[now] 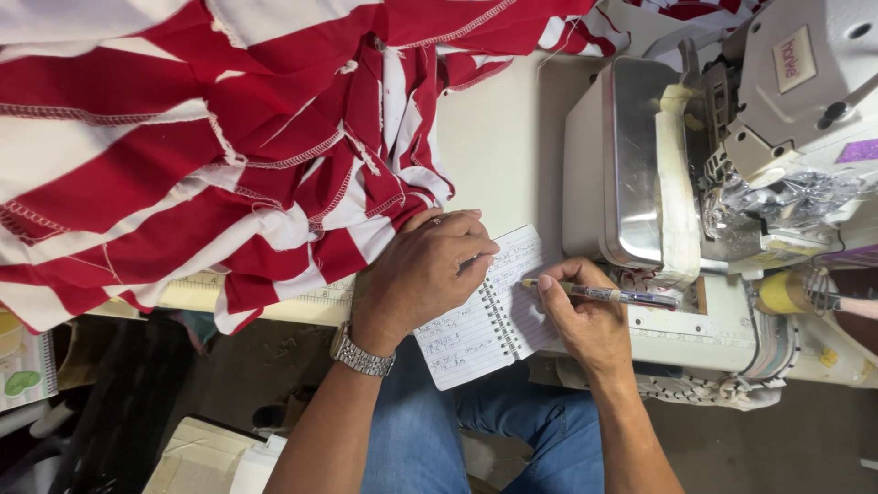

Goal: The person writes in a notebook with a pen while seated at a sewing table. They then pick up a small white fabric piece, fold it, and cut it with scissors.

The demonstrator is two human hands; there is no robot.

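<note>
the left hand (422, 274) lay flat on a small spiral-bound lined notebook (485, 316), fingers spread narrow; the right hand (585, 316) fingers pinched a clear plastic pen (599, 294), red-and-white striped fabric (210, 155) just beyond the left fingers.

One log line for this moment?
left hand pressing spiral notebook | right hand holding pen | striped fabric beside
</note>
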